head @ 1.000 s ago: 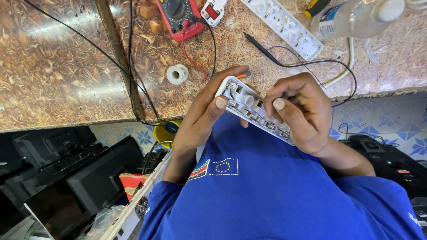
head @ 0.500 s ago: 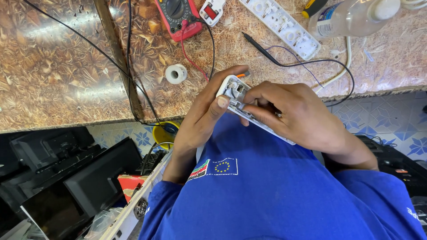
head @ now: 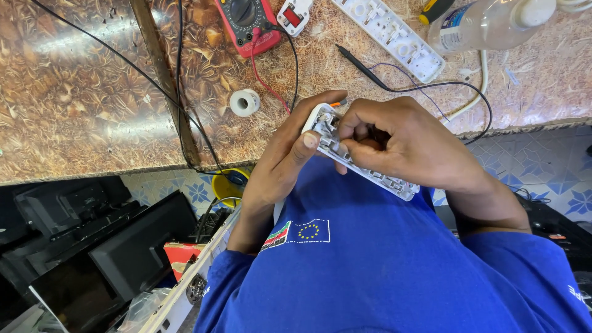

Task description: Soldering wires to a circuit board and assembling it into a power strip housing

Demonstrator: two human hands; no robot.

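power strip base [head: 394,182] half under right hand [head: 410,145]

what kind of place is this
Probably a small electronics repair bench: a red multimeter with probe leads lies on the counter, both hands work on an opened power strip, and dark monitors sit stacked below.

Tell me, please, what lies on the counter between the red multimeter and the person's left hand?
In the head view, a small white tape roll lies between the red multimeter and left hand.
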